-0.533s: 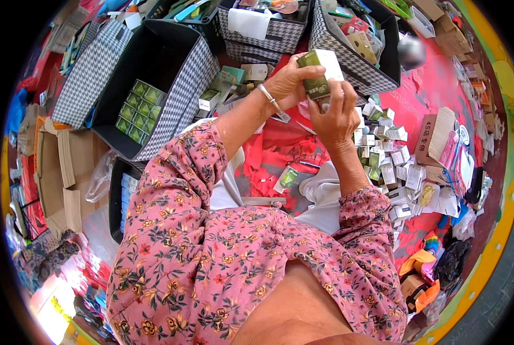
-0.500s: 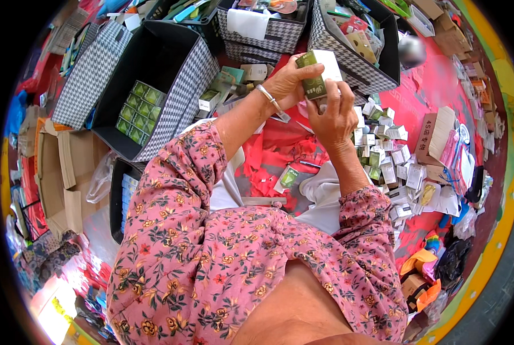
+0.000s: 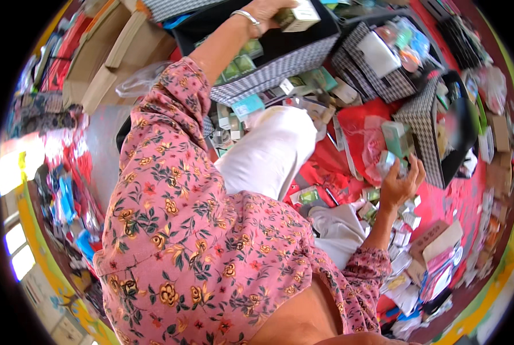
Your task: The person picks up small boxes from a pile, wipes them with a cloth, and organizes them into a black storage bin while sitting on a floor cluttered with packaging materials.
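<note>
My left hand (image 3: pixel 264 12) is closed around a small green and white carton (image 3: pixel 300 17), held over a black-lined houndstooth storage bin (image 3: pixel 277 60). Inside that bin, beneath my forearm, lie several green boxes (image 3: pixel 238 66), partly hidden. Off to the right, my right hand (image 3: pixel 401 183) has its fingers apart, close above a pile of small white and green cartons (image 3: pixel 403 221). By its thumb is a pale bluish item (image 3: pixel 387 163) I cannot make out clearly, and a teal box (image 3: pixel 396 137) stands just beyond.
Two more houndstooth bins filled with packaged goods, one at the back (image 3: pixel 369 75) and one at the right (image 3: pixel 422 129), stand on the red floor covering. An opened brown cardboard box (image 3: pixel 113 54) is at the far left. Another carton (image 3: pixel 435 244) holds stacked packets near the right.
The carton has gone from both hands to the left hand alone, carried left over the bin. My right hand has come off it and moved right. The whole view has swung left.
</note>
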Motion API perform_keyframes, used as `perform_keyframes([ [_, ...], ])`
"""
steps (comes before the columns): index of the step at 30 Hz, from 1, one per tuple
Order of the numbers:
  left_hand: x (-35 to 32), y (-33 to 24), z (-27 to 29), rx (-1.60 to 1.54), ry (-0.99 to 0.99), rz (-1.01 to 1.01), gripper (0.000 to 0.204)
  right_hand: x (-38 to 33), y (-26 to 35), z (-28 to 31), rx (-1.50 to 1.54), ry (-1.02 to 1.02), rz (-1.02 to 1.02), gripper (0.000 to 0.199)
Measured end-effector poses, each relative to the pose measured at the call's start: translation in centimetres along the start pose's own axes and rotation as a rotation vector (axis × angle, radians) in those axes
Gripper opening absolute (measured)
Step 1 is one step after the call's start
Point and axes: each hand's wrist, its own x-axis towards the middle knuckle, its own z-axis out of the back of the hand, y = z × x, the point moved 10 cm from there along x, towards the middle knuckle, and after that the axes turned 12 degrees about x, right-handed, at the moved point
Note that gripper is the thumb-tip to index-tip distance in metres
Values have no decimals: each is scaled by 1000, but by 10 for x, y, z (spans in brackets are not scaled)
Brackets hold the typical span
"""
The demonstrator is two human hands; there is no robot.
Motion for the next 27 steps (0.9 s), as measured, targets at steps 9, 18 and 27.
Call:
perform_keyframes([
  [9, -20, 110, 118, 1192, -334, 506, 85, -12, -23, -7, -23, 146, -106, 22],
  [18, -7, 157, 124, 1532, -345, 603, 86, -17, -20, -18, -26, 216, -102, 22],
  [27, -11, 153, 59, 2141, 368, -319, 59, -18, -28, -11, 14, 213, -137, 20],
])
